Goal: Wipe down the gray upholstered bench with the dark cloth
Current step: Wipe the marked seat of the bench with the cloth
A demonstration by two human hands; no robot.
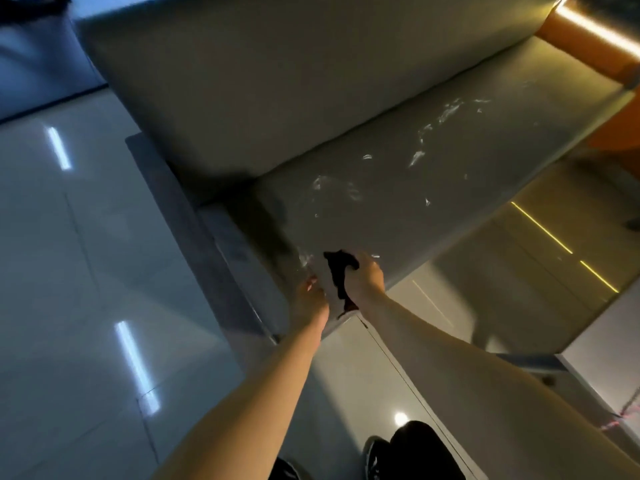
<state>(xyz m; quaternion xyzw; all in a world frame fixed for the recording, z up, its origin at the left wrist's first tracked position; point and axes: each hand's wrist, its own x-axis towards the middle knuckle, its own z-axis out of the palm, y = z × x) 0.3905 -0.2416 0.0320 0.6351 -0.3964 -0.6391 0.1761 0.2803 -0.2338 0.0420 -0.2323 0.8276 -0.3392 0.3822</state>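
The gray upholstered bench runs from the lower middle to the upper right, with a tall gray backrest behind the seat. White wet streaks shine on the seat. My right hand grips the dark cloth at the near front corner of the seat, and part of the cloth hangs down over the front edge. My left hand rests on the same corner just left of the cloth, fingers lying on the upholstery.
Glossy pale floor tiles lie left and below, reflecting ceiling lights. An orange cushion adjoins the bench at the far right. A mirrored base panel sits under the seat. My dark shoes show at the bottom.
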